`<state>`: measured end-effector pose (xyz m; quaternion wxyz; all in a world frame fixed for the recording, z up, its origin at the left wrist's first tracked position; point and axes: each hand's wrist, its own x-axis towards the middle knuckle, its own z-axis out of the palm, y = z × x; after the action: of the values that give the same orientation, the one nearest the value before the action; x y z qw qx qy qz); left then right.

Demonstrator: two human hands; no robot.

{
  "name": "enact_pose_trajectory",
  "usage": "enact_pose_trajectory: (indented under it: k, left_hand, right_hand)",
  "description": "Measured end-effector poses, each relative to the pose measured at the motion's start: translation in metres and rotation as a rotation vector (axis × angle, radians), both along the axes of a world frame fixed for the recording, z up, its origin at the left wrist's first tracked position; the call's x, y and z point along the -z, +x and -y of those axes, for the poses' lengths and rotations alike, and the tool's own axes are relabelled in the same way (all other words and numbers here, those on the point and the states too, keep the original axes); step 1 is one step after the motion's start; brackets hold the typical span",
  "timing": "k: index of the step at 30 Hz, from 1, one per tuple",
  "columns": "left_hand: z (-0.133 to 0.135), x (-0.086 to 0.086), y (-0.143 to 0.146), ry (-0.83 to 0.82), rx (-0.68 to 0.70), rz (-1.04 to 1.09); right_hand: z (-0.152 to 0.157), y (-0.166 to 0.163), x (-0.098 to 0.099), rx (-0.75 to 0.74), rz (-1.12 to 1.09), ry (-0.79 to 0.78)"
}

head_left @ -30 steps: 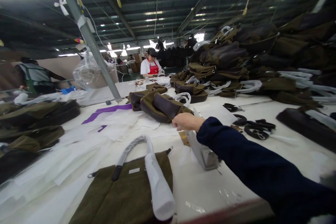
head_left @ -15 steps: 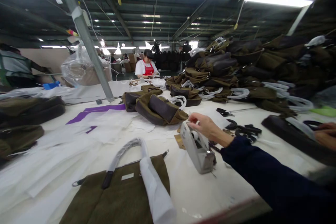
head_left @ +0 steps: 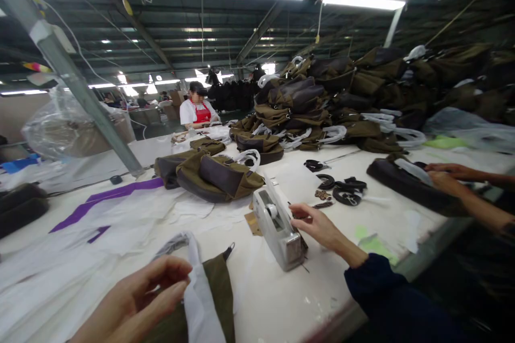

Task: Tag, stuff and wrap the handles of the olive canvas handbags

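Observation:
Beside the grey tape dispenser (head_left: 277,228), my right hand (head_left: 317,228) has its thumb and fingertips pinched together. A faint see-through strip of tape (head_left: 277,193) runs from the dispenser's far end to those fingertips. At the lower left, my left hand (head_left: 140,295) is raised over an olive bag (head_left: 219,284), its fingers curved and the thumb apart from them. White wrapping covers the bag handle (head_left: 197,278) next to my left fingertips; whether they touch it is unclear. My left hand hides much of the bag.
Olive and dark bags (head_left: 221,174) lie beyond the dispenser, before a large pile of bags (head_left: 322,91). Black straps (head_left: 348,190) lie to its right. At the right edge a co-worker's hands (head_left: 446,179) are on another bag. White sheets (head_left: 100,257) spread at left.
My right hand has come back from the dispenser's far end toward its right side, drawing a strip of tape. My left hand has entered at the lower left. The view has swung right.

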<state>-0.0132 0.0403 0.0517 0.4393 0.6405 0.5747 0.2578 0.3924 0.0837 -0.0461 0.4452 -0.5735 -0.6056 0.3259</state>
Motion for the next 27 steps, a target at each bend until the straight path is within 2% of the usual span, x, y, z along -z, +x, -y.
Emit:
enact_pose_trajectory:
  k: [3, 8, 10, 13, 16, 19, 22, 23, 25, 27]
  left_hand:
    - [-0.036, -0.002, 0.041, -0.205, 0.161, 0.073]
    - [-0.08, 0.021, 0.107, -0.384, 0.203, 0.069]
    - [-0.09, 0.03, 0.131, -0.398, 0.226, 0.081]
    - [-0.099, 0.042, 0.163, -0.425, 0.336, 0.114]
    - [-0.103, 0.052, 0.181, -0.452, 0.386, 0.11]
    - [-0.108, 0.065, 0.186, -0.47, 0.342, 0.083]
    - [-0.113, 0.075, 0.184, -0.49, 0.265, 0.075]
    - [-0.113, 0.077, 0.184, -0.492, 0.248, 0.076]
    - [-0.112, 0.077, 0.184, -0.485, 0.238, 0.078]
    - [-0.108, 0.074, 0.185, -0.465, 0.245, 0.078]
  right_hand:
    - [0.003, 0.001, 0.021, -0.076, -0.147, -0.047]
    - [0.029, 0.005, 0.035, -0.043, -0.191, 0.008]
    - [0.038, 0.006, 0.037, -0.091, -0.203, -0.005]
    - [0.044, 0.006, 0.04, -0.131, -0.212, -0.021]
    - [0.041, 0.014, 0.039, 0.0, -0.199, 0.023]
    - [0.022, 0.039, 0.031, 0.215, -0.182, 0.067]
    - [-0.017, 0.075, 0.024, 0.473, -0.079, 0.095]
    - [-0.033, 0.086, 0.023, 0.574, -0.012, 0.06]
    - [-0.065, 0.102, 0.023, 0.64, 0.032, 0.007]
    - [-0.089, 0.106, 0.022, 0.617, 0.052, -0.042]
